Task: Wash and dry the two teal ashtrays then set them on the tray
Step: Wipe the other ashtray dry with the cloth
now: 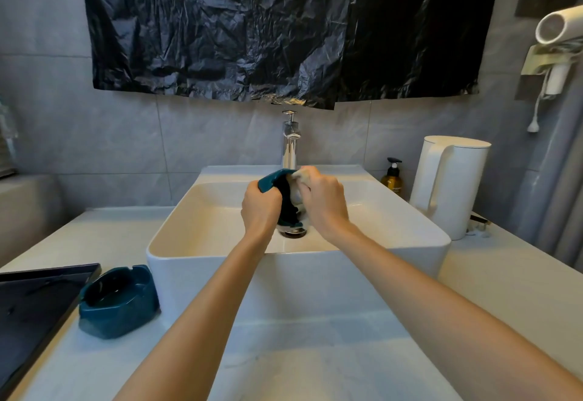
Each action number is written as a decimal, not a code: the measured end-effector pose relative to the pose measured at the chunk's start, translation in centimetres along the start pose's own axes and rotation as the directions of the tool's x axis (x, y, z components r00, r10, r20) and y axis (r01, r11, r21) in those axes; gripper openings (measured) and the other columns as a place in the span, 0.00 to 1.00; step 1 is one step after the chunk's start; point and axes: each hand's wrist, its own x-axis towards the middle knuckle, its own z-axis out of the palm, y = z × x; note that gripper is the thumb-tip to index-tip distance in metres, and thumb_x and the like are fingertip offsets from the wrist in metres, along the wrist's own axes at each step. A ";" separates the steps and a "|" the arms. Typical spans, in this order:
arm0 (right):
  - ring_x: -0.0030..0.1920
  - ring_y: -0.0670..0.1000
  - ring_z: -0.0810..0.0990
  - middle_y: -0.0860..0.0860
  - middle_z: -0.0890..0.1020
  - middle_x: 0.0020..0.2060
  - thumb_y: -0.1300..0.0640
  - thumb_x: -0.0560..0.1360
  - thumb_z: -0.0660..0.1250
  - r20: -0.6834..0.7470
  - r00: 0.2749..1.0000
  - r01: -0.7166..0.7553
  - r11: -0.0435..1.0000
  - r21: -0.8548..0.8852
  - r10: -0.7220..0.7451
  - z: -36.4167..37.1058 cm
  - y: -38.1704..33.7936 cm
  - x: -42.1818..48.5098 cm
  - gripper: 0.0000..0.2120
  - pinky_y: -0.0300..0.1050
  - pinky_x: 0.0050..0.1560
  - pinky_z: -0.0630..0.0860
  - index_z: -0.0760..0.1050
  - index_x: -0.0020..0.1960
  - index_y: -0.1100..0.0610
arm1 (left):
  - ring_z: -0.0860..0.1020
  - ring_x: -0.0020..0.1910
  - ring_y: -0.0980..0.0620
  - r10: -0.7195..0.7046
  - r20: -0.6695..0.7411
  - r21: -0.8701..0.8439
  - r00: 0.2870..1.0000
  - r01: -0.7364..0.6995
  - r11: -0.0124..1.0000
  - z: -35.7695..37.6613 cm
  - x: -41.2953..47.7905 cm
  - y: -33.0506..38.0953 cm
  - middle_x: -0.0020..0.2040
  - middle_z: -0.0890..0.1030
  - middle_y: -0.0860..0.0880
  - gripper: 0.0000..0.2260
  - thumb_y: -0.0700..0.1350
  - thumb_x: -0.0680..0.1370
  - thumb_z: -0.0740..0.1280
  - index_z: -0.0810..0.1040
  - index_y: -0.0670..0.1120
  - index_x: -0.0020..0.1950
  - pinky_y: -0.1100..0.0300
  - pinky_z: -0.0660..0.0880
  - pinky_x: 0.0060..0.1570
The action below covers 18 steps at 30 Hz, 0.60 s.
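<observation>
Over the white sink [176,236], below the tap [291,138], my left hand [260,208] grips a teal ashtray [275,178] tilted on its edge. My right hand [325,202] presses a pale cloth or sponge [299,180] against that ashtray's inner side. A second teal ashtray [118,301] stands upright on the counter left of the sink, touching the corner of a dark tray [38,303]. The tray holds nothing that I can see.
A white kettle [449,184] and an amber pump bottle [392,178] stand right of the sink. A hair dryer [558,27] hangs on the right wall. Black plastic sheeting [284,28] covers the wall above the tap. The sink drain [295,232] lies under my hands.
</observation>
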 end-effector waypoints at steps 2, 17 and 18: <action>0.49 0.59 0.78 0.56 0.83 0.49 0.60 0.80 0.58 -0.045 0.986 -0.148 0.959 0.240 0.163 0.8 -1.0 -0.7 0.12 0.47 0.45 0.69 0.77 0.60 0.54 | 0.74 0.47 0.45 0.002 -0.054 -0.031 0.999 -0.004 1.000 -0.1 0.1 0.2 0.46 0.78 0.47 0.10 0.38 0.74 0.59 0.74 0.43 0.54 0.53 0.71 0.49; 0.52 0.58 0.79 0.60 0.78 0.55 0.58 0.81 0.58 0.572 0.671 -0.741 0.434 0.512 0.472 0.2 -2.0 -1.0 0.14 0.50 0.45 0.78 0.68 0.65 0.62 | 0.77 0.49 0.46 0.013 -0.122 -0.177 0.992 -0.035 0.984 -0.4 -0.1 0.0 0.51 0.80 0.44 0.11 0.39 0.74 0.60 0.74 0.43 0.56 0.46 0.76 0.56; 0.52 0.57 0.80 0.60 0.79 0.55 0.57 0.81 0.59 0.611 0.670 -0.741 0.431 0.515 0.422 -0.6 -1.6 -1.1 0.14 0.50 0.46 0.78 0.69 0.64 0.63 | 0.76 0.49 0.46 0.022 -0.125 -0.174 0.992 -0.043 0.984 -0.4 -0.1 0.1 0.51 0.79 0.44 0.11 0.39 0.75 0.60 0.74 0.44 0.56 0.47 0.76 0.56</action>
